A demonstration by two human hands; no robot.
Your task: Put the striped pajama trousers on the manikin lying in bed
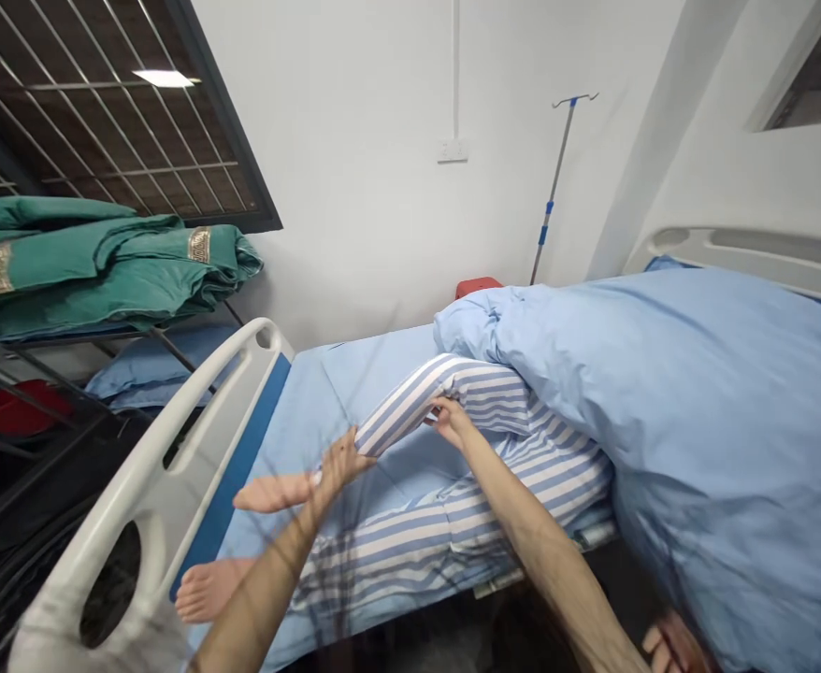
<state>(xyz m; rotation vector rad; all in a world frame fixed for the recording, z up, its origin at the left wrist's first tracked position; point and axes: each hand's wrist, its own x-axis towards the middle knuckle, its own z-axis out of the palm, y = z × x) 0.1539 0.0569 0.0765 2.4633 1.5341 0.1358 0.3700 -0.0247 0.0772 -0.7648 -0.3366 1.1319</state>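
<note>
Two legs in blue-and-white striped pyjama trousers lie on the bed, bare feet toward the footboard. The farther leg point(410, 402) is bent, its knee raised off the sheet. My left hand point(344, 458) is closed around that leg just above the ankle, at the trouser cuff. Under the bent knee, my right hand point(451, 421) grips the striped cloth; its fingertips are partly hidden. The far foot point(274, 493) sticks out past my left wrist. The nearer leg point(396, 551) rests stretched out, its foot point(210, 589) partly behind my left forearm.
A blue quilt point(719, 393) covers the bed's right side and hangs over the near edge. At the left stands the white footboard point(130, 486). Green folded bedding point(102, 266) lies beyond it. An IV pole point(554, 187) rises behind the bed. Dark hair strands cross the view.
</note>
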